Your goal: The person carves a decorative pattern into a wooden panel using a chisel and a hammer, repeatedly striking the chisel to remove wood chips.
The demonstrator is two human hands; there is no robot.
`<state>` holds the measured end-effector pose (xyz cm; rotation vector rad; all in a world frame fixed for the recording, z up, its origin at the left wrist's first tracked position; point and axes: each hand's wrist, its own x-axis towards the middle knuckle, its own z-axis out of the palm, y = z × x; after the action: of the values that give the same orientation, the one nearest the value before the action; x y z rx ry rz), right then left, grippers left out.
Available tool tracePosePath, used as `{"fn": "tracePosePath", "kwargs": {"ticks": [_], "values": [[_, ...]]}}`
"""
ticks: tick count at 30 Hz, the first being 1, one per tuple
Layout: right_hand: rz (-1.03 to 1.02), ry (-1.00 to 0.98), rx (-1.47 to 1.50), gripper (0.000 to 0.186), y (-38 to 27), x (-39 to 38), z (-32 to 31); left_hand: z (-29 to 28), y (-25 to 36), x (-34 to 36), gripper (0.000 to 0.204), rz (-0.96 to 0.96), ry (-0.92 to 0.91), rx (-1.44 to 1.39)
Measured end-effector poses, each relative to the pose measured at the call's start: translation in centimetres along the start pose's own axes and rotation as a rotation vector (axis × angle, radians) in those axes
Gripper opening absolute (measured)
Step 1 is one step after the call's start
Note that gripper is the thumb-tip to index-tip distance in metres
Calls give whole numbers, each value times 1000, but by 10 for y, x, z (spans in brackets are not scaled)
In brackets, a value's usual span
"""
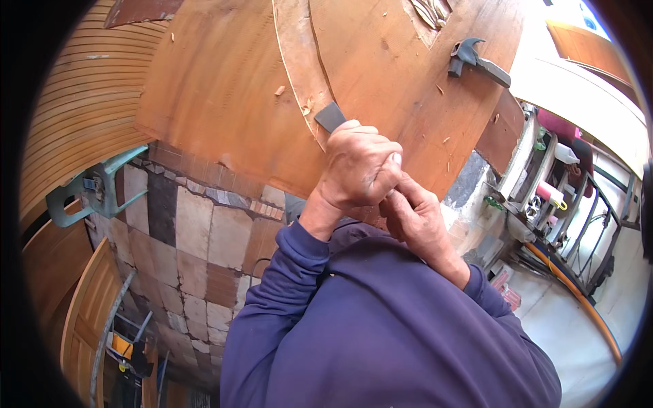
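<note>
Dark purple long-sleeved top [381, 326] fills six o'clock. Toward twelve I see the left hand [360, 166] clamped round a flat grey metal chisel [330, 117], by the pale curved band [304, 61] in an orange-brown wooden panel [231, 102]. I'd favour a low blade and short strokes. Handle hidden; I cannot tell the right hand's [416, 217] grip.
</note>
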<state>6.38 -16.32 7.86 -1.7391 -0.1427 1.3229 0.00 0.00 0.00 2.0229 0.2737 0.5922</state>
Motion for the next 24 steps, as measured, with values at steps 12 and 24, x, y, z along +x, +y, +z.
{"fn": "tracePosePath", "kwargs": {"ticks": [12, 24], "values": [[45, -5, -141, 46, -12, -36, 6, 1, 14, -26, 27, -6, -61, -65], [-98, 27, -18, 41, 20, -24, 11, 4, 15, -25, 29, 71, -30, 22]]}}
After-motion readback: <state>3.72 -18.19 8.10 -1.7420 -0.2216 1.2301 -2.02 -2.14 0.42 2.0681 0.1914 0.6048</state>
